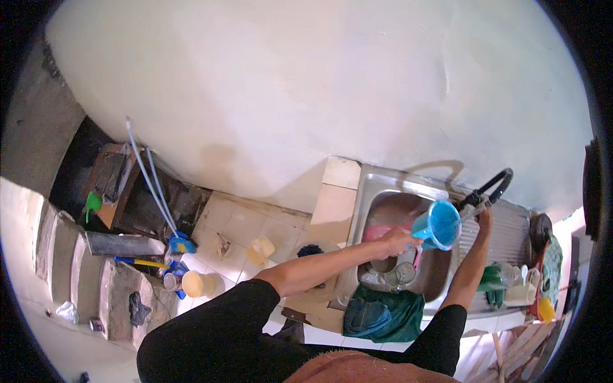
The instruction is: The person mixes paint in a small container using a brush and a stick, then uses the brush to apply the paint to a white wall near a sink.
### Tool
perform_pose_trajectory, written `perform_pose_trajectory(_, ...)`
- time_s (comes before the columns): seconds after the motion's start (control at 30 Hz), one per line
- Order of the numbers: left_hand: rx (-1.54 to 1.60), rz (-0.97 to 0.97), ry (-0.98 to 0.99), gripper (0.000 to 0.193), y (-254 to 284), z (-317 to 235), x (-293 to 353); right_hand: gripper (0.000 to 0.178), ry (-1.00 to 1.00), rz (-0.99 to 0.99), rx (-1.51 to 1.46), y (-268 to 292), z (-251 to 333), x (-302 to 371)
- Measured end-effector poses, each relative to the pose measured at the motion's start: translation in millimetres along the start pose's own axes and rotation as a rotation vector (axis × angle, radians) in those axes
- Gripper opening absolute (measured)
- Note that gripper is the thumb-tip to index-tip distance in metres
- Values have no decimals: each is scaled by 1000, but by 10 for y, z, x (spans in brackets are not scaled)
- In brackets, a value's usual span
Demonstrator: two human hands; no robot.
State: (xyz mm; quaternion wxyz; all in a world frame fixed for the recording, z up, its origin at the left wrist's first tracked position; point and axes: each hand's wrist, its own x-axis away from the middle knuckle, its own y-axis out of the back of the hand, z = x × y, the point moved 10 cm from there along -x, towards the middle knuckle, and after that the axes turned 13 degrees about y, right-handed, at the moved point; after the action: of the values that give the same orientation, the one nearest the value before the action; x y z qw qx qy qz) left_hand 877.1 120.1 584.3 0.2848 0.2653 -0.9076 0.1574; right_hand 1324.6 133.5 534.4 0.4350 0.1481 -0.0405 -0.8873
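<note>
Over the sink (364, 210) my left hand (397, 242) is closed round the handle side of a blue plastic dipper (426, 231). Its wide mouth is tilted toward the tap (471, 203), which has a dark, curved spout. At the tap's right side is my right hand (485, 218), its fingers partly hidden and seemingly closed on the metal part. Below the dipper, the basin holds a pink dish (378, 232), partly covered by my left forearm, and a clear glass (405, 273). A green cloth (408, 313) hangs over the sink's front edge.
Right of the basin is a ribbed drainboard (507, 236) with a green container (490, 279) and a pale container (522, 293). On the tiled floor at left stand a yellowish tub (196, 284) and a blue broom (182, 244). Concrete steps (121, 300) lie beyond.
</note>
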Motion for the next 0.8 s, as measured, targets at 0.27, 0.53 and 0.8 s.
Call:
perform_pose_trajectory(0.27,44,-17,-59,28,-38,-57,10,32,-84,90,125,-53,86,43)
perform_pose_trajectory(0.53,-54,5,-82,30,-225,-271,83,41,-23,-33,88,563,111,-46)
perform_pose_trajectory(0.8,-154,-111,-9,19,108,-123,187,28,557,207,904,-398,554,92)
